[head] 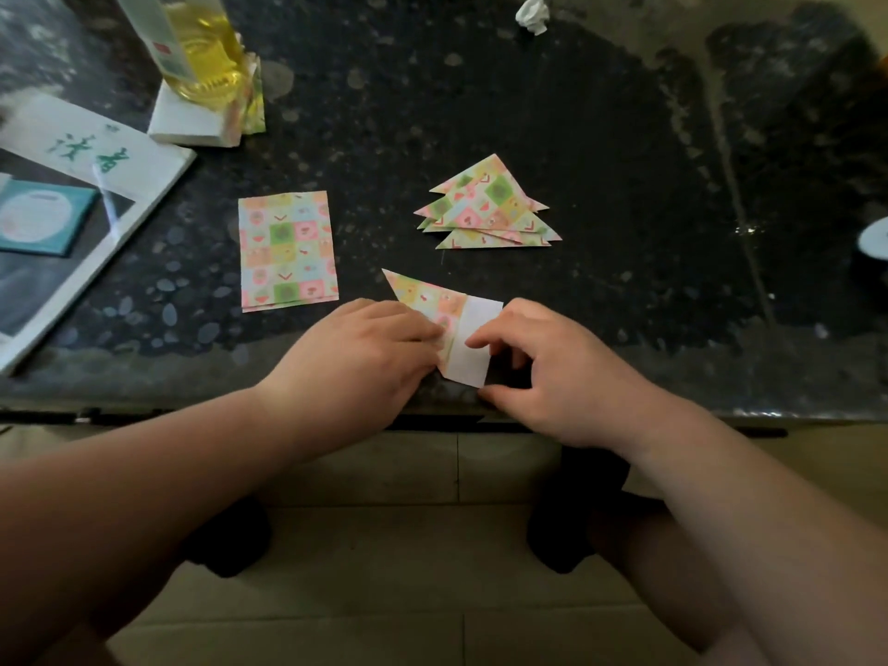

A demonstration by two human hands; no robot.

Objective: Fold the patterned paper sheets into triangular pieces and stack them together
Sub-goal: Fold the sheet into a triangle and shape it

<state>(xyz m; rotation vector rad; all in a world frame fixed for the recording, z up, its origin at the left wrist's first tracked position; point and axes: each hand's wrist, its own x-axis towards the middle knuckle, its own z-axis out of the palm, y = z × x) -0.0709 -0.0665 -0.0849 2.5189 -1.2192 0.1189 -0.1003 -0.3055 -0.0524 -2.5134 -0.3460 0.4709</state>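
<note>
At the table's (624, 242) near edge, the left hand (365, 358) presses the half-folded paper sheet (423, 293) flat. The right hand (543, 377), closer to its white end (473, 346), pinches that end.

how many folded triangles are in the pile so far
4 visible, fanned in one stack right of the flat sheets, each lower one peeking out below; more may be hidden. The half-folded sheet isn't counted.

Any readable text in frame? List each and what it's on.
"读者" (probably; tilted green brush characters): white magazine cover.
Bottle label: small red mark, too blurred to read.
Teal card: print too small to read.
Patterned sheets, half-folded sheet: pictures only, no text.
</note>
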